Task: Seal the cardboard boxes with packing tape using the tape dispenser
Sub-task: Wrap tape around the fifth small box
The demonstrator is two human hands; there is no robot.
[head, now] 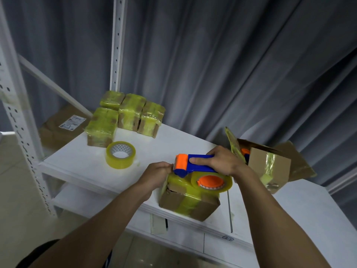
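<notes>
A small cardboard box [190, 203] wrapped in bands of yellowish tape sits on the white shelf [81, 163] near its front edge. On top of it lies the blue and orange tape dispenser [195, 165], its tape roll with an orange hub facing me. My right hand [222, 161] grips the dispenser's blue handle from the right. My left hand [157, 174] holds the box's upper left corner, fingers curled right by the dispenser's orange roller and blade.
Several taped boxes [127, 115] stand at the shelf's back left, with a spare tape roll [120, 157] in front of them. An open cardboard box [268, 163] lies at the right. A white upright post [116, 43] rises behind; grey curtains hang beyond.
</notes>
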